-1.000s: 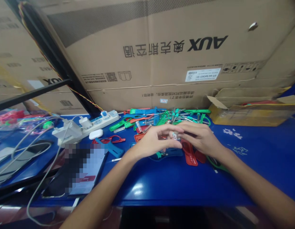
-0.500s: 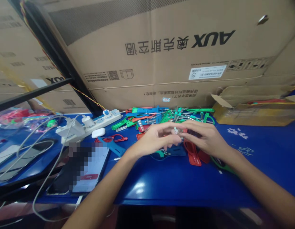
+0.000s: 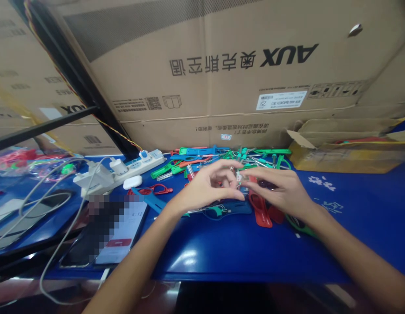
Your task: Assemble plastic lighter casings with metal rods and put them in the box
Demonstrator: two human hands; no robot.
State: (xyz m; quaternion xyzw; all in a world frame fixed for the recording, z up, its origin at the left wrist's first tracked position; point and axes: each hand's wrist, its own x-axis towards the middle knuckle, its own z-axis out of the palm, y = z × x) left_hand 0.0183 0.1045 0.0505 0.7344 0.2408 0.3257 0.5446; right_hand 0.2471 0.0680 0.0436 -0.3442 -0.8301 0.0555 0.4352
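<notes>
My left hand [image 3: 213,185] is curled above the heap, its fingers bent inward and its thumb pointing right; whatever it holds is hidden behind the fingers. My right hand [image 3: 282,187] comes from the right, with thumb and fingertips pinched on a small white piece [image 3: 239,176] between the two hands. The piece is too small to name. Beneath and behind them lie red, blue and green plastic parts [image 3: 192,151] with thin metal rods. A red plastic part [image 3: 261,211] lies just below my right hand, and a blue flat part [image 3: 235,208] lies under both hands.
A power strip [image 3: 141,165] with chargers and white cables stands left, near a white earbud case [image 3: 132,182] and a phone [image 3: 120,235]. At the back right is an open cardboard box [image 3: 346,157]. Small white pieces [image 3: 321,182] lie on the blue table [image 3: 202,257].
My left fingers have curled in and drawn back from the right fingertips, so the small white piece shows more clearly. The whole view has shifted slightly.
</notes>
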